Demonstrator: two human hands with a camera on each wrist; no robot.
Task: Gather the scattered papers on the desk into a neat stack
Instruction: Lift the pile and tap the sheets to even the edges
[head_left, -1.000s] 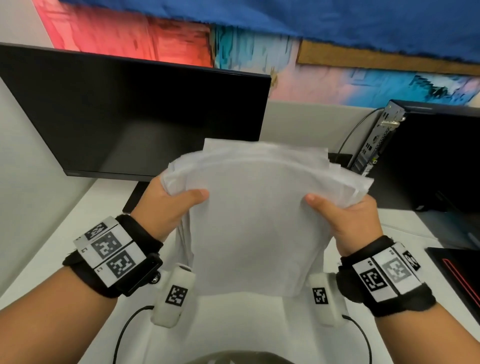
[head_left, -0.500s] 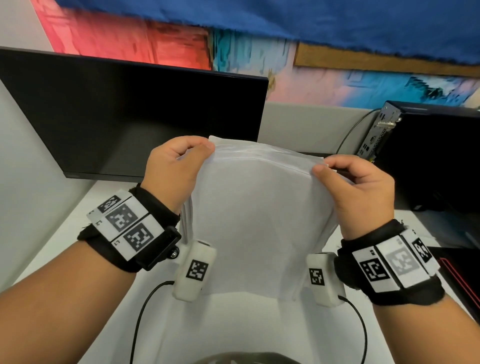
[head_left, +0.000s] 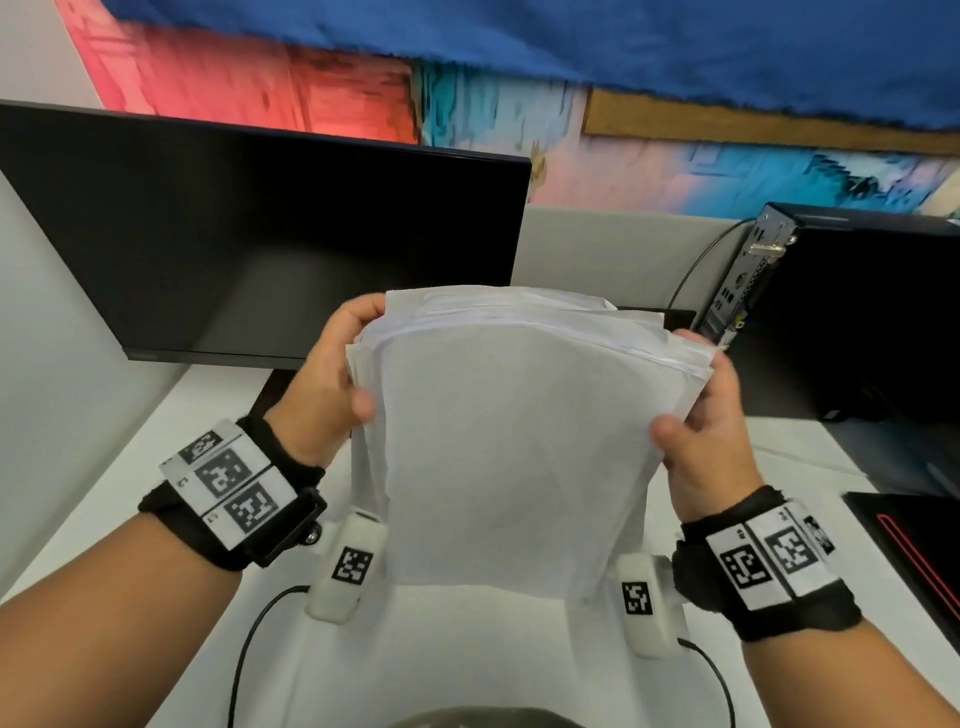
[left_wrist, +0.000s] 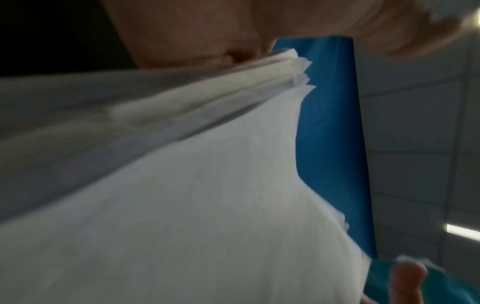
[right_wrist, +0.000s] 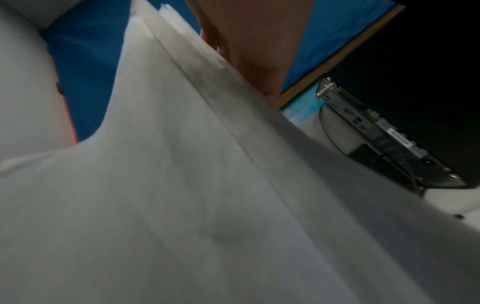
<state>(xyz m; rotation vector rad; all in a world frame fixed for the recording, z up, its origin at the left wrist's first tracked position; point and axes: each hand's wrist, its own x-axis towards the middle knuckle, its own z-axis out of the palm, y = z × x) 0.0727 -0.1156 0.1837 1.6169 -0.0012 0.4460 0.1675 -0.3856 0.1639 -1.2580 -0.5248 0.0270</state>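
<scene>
A bundle of white papers (head_left: 514, 431) stands on edge above the white desk (head_left: 171, 431), its lower edge near the desk's front. My left hand (head_left: 332, 374) grips the bundle's upper left side, thumb in front and fingers behind. My right hand (head_left: 701, 410) grips the upper right side the same way. The top edges of the sheets are slightly uneven and fan apart. In the left wrist view the papers (left_wrist: 182, 185) fill the frame, with a loose corner stack near my palm. In the right wrist view the papers (right_wrist: 207, 185) cover most of the picture.
A black monitor (head_left: 249, 244) stands at the back left. A black computer case (head_left: 857, 312) with a cable is at the back right. A dark object with a red line (head_left: 914, 545) lies at the right edge. A grey partition wall runs along the left.
Both hands slid from the bundle's top corners down to its upper sides. The sheets' top edges have spread and show more layers.
</scene>
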